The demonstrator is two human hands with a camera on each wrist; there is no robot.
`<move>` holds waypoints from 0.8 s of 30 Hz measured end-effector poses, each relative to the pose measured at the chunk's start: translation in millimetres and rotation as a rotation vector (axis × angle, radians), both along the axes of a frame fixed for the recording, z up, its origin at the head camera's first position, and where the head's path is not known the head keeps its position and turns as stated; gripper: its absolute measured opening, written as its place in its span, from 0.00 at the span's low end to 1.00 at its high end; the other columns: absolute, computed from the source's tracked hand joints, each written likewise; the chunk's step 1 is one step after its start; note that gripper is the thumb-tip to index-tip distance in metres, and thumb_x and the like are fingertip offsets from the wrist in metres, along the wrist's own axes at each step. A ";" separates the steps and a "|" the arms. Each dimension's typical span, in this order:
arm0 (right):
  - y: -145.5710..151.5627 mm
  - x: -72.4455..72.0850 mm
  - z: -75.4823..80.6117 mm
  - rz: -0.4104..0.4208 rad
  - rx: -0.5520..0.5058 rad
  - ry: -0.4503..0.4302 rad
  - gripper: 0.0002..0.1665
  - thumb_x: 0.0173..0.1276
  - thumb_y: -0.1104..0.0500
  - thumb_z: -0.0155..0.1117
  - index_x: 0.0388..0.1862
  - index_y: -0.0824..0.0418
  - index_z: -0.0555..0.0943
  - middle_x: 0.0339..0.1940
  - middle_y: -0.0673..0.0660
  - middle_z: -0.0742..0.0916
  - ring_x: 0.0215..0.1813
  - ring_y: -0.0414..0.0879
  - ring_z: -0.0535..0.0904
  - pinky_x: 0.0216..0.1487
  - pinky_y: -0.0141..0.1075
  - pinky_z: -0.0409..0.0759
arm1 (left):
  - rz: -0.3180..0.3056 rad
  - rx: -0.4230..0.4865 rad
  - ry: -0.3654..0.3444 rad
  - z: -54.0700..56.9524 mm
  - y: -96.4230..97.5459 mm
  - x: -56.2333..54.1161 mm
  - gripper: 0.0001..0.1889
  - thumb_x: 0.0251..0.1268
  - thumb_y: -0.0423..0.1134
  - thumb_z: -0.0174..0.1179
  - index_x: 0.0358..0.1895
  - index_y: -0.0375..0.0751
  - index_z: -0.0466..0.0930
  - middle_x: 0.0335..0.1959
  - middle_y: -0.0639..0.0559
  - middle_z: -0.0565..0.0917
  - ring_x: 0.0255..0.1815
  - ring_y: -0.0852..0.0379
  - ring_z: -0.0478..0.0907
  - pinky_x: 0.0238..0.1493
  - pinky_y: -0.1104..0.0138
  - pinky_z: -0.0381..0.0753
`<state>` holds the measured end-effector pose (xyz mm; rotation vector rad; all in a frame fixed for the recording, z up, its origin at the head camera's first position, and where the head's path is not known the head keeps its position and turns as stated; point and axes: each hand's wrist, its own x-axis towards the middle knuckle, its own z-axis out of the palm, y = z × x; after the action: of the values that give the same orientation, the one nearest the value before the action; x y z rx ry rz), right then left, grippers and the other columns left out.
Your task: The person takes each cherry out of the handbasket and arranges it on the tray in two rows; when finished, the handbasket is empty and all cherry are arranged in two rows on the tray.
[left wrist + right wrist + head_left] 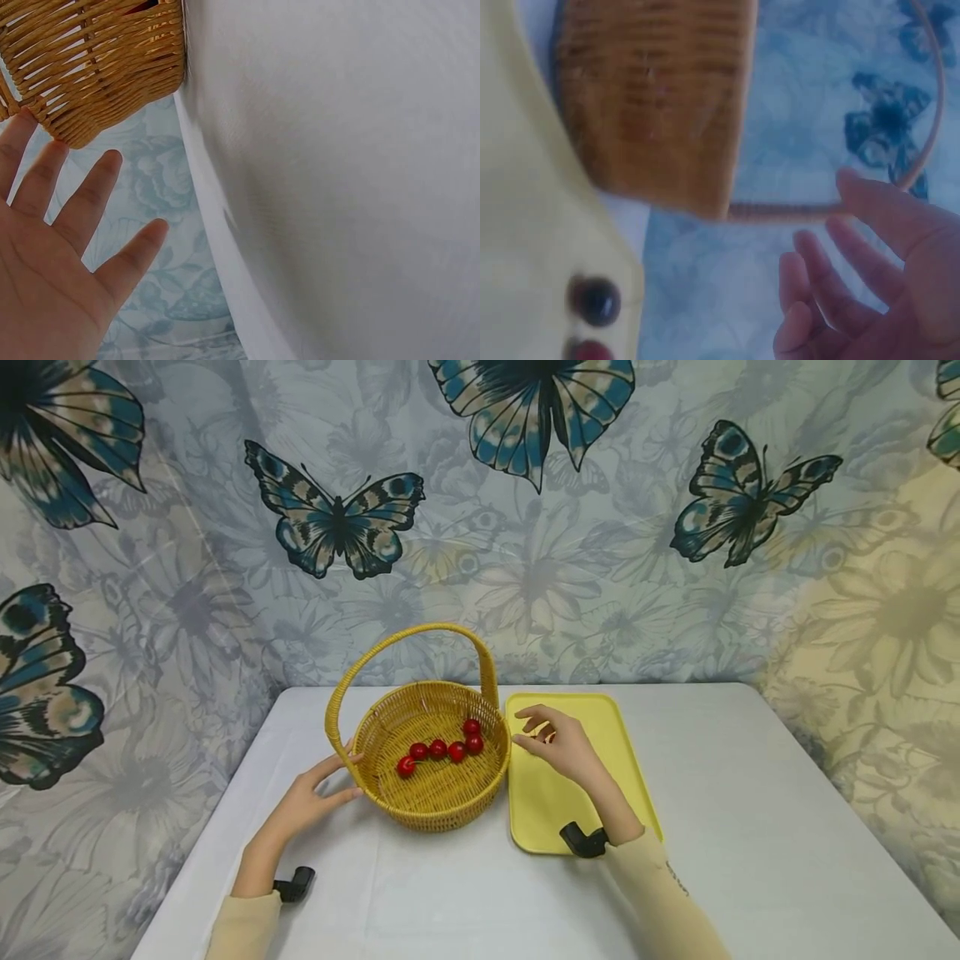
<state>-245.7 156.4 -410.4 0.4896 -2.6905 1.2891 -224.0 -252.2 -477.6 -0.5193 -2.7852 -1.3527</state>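
Observation:
A yellow woven basket (442, 820) with a tall arched handle holds several red cherries (438, 749). At its left side is my left hand (303, 806), fingers spread and extended; the left wrist view shows fingertips right at the basket's rim (79, 139). My right hand (562, 747) hovers above the yellow tray (551, 814), just right of the basket, fingers loosely bent with nothing between them. In the right wrist view a dark cherry (598, 301) and a red cherry (592, 351) lie on the tray, hidden behind my right hand in the head view.
A white cloth (420, 893) covers the table under basket and tray. The basket's handle (431, 628) rises high over it. Close behind the table hangs a backdrop (540, 585) printed with flowers and butterflies.

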 end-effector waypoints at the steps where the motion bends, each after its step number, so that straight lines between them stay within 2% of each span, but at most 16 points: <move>1: -6.7 0.7 0.6 0.013 0.004 0.005 0.20 0.60 0.52 0.67 0.50 0.55 0.79 0.36 0.55 0.84 0.30 0.46 0.78 0.26 0.33 0.78 | 0.002 0.003 0.001 -0.4 -0.3 0.5 0.30 0.57 0.53 0.63 0.63 0.51 0.71 0.72 0.52 0.59 0.71 0.39 0.53 0.64 0.36 0.57; 6: -38.5 4.6 -1.0 0.068 0.033 0.044 0.17 0.60 0.54 0.67 0.48 0.55 0.80 0.34 0.53 0.84 0.30 0.43 0.77 0.29 0.31 0.78 | -0.006 0.010 0.002 -2.4 -1.1 2.3 0.30 0.57 0.53 0.63 0.64 0.53 0.70 0.72 0.56 0.57 0.72 0.41 0.52 0.64 0.35 0.56; 11: -64.5 7.5 -4.7 0.103 0.065 0.038 0.16 0.61 0.53 0.67 0.48 0.53 0.80 0.33 0.51 0.84 0.29 0.42 0.75 0.27 0.30 0.75 | 0.004 0.005 0.003 -4.3 -1.2 3.0 0.30 0.56 0.53 0.63 0.63 0.54 0.70 0.72 0.56 0.59 0.71 0.41 0.53 0.64 0.36 0.57; 18: -88.9 6.7 -7.5 0.152 0.094 0.049 0.18 0.61 0.52 0.66 0.50 0.56 0.79 0.33 0.54 0.84 0.29 0.44 0.75 0.26 0.28 0.74 | 0.010 0.003 0.008 -3.7 0.0 3.5 0.30 0.56 0.54 0.63 0.63 0.55 0.71 0.71 0.56 0.60 0.71 0.42 0.54 0.64 0.37 0.57; 24: -106.7 4.0 -5.7 0.177 0.155 0.028 0.20 0.61 0.50 0.66 0.51 0.56 0.80 0.37 0.55 0.85 0.26 0.39 0.73 0.24 0.27 0.73 | 0.018 -0.006 0.006 -0.8 -0.4 2.6 0.29 0.55 0.55 0.63 0.62 0.56 0.71 0.71 0.56 0.61 0.71 0.42 0.55 0.64 0.37 0.58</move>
<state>-241.7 49.7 -416.1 0.7733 -2.7898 1.1061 -221.3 -252.6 -478.4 -0.4961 -2.7828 -1.3379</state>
